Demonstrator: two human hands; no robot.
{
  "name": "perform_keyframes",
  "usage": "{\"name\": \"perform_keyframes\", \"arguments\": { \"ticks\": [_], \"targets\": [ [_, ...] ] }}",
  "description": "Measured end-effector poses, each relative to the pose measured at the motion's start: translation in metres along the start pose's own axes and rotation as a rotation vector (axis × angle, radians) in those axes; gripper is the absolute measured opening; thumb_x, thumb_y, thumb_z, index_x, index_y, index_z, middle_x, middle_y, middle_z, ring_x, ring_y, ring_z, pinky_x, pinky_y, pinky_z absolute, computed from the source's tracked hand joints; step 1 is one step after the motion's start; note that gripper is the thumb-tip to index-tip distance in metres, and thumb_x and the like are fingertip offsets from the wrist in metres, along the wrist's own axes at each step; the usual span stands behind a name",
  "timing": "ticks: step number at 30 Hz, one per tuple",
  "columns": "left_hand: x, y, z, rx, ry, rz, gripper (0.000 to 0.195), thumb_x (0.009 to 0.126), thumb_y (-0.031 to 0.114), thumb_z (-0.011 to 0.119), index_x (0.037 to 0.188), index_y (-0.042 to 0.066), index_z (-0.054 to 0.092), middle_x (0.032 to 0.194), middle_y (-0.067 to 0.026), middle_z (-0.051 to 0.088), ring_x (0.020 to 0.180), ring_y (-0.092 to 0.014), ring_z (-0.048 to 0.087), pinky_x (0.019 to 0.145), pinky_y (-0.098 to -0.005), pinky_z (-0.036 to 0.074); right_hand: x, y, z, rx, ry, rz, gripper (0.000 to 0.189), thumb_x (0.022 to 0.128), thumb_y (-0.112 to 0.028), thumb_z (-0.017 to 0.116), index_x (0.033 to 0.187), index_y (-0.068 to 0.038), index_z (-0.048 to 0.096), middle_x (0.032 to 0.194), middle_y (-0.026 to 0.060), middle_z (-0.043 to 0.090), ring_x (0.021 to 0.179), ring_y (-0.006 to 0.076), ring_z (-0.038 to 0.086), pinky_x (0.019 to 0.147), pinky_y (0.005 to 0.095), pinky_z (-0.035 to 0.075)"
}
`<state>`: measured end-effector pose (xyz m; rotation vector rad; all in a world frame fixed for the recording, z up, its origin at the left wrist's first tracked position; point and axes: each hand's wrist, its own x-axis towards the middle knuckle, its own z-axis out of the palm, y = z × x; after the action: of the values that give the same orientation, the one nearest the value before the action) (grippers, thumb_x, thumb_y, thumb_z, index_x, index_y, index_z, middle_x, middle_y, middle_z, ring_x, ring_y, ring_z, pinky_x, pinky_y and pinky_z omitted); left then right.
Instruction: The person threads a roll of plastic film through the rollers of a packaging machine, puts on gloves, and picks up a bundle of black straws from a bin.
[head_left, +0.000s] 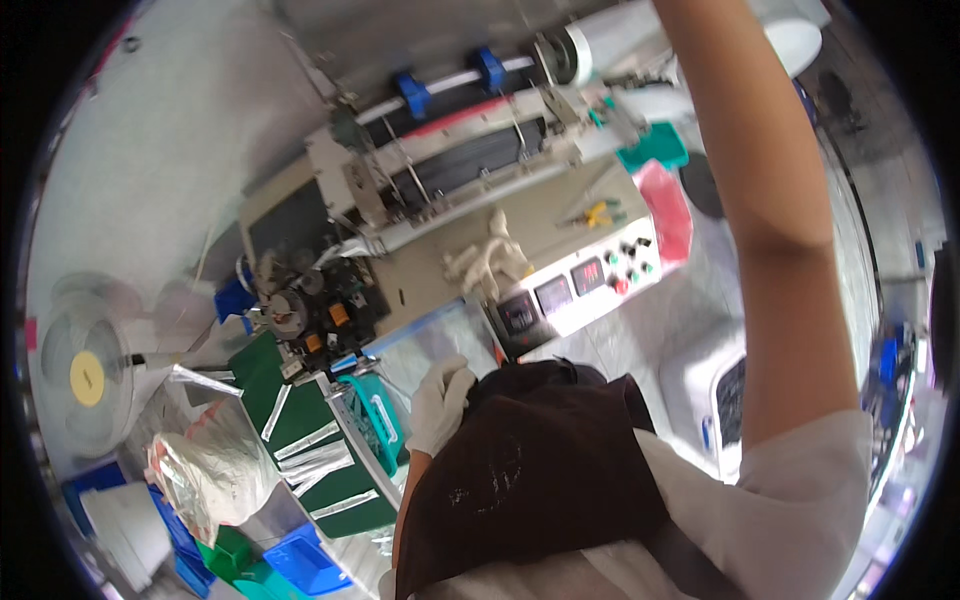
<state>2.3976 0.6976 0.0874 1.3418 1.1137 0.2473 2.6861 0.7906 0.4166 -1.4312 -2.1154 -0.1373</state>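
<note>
My left hand (442, 405), in a white glove, is at the front edge of my dark apron (525, 465), its fingers partly curled; what it may hold is hidden. My right arm reaches up past the top rim of the picture, so the right hand is out of view. Before me stands a machine with a beige top, on which lie crumpled off-white gloves (491, 259) and yellow-and-green-handled pliers (598, 214). Its control panel (559, 296) bears lit displays and several knobs and buttons. Blue clamps (412, 94) sit on a metal rod at the back.
At the left, a green work surface (330, 517) holds several silvery strips beside a teal basket (375, 420). A fan (86, 375) stands at the far left, near a white sack (225, 472) and blue bins (307, 559). A pink bag (665, 214) hangs by the machine's right end.
</note>
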Motion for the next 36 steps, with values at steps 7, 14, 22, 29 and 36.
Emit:
{"name": "perform_keyframes", "arguments": {
  "ticks": [7,14,22,29,36],
  "targets": [
    [0.001,-0.115,0.014,0.17,-0.227,-0.077,0.03,0.085,0.026,0.057,0.104,0.002,0.06,0.088,-0.0064,0.064,0.079,-0.015,0.058,0.075,-0.027,0.045,-0.312,-0.019,0.21,0.552,0.375,1.174,0.022,0.092,-0.015,0.054,0.099,0.005,0.06,0.084,0.0058,0.066,0.078,0.0088,0.059,0.07,0.0231,0.048],
    [0.011,-0.206,0.025,-0.255,-0.382,-0.485,0.02,0.09,0.023,0.054,0.09,0.004,0.058,0.069,0.0042,0.043,0.06,-0.003,0.037,0.052,-0.017,0.03,-0.509,-0.083,0.431,0.409,-0.117,1.883,0.048,0.077,-0.01,0.051,0.125,-0.003,0.048,0.114,0.0212,0.058,0.112,0.035,0.052,0.093,0.0395,0.042],
    [0.027,-0.246,0.071,0.003,-0.386,-0.607,0.023,0.091,0.026,0.054,0.09,0.003,0.057,0.073,0.0026,0.051,0.066,-0.004,0.047,0.064,-0.0192,0.04,-0.534,-0.027,0.57,0.652,0.18,2.064,0.042,0.074,-0.006,0.055,0.114,0.001,0.046,0.119,0.0238,0.05,0.108,0.0397,0.051,0.091,0.0425,0.044],
    [0.076,-0.294,0.132,0.099,-0.23,-0.607,0.031,0.09,0.027,0.055,0.109,0.002,0.054,0.093,-0.0084,0.058,0.079,-0.016,0.056,0.076,-0.0274,0.047,-0.566,-0.072,0.557,0.582,0.215,1.954,0.038,0.081,-0.009,0.051,0.118,-0.003,0.045,0.119,0.0202,0.05,0.104,0.0363,0.054,0.089,0.042,0.046],
    [0.163,-0.302,0.228,-0.132,-0.215,-0.357,0.06,0.089,0.039,0.056,0.133,0.004,0.034,0.126,-0.0139,0.047,0.112,-0.024,0.049,0.096,-0.0392,0.043,-0.669,-0.161,0.428,0.999,1.21,1.981,0.048,0.099,-0.035,0.036,0.132,-0.002,0.044,0.131,0.0099,0.047,0.121,0.017,0.042,0.101,0.0312,0.033]
  ]
}}
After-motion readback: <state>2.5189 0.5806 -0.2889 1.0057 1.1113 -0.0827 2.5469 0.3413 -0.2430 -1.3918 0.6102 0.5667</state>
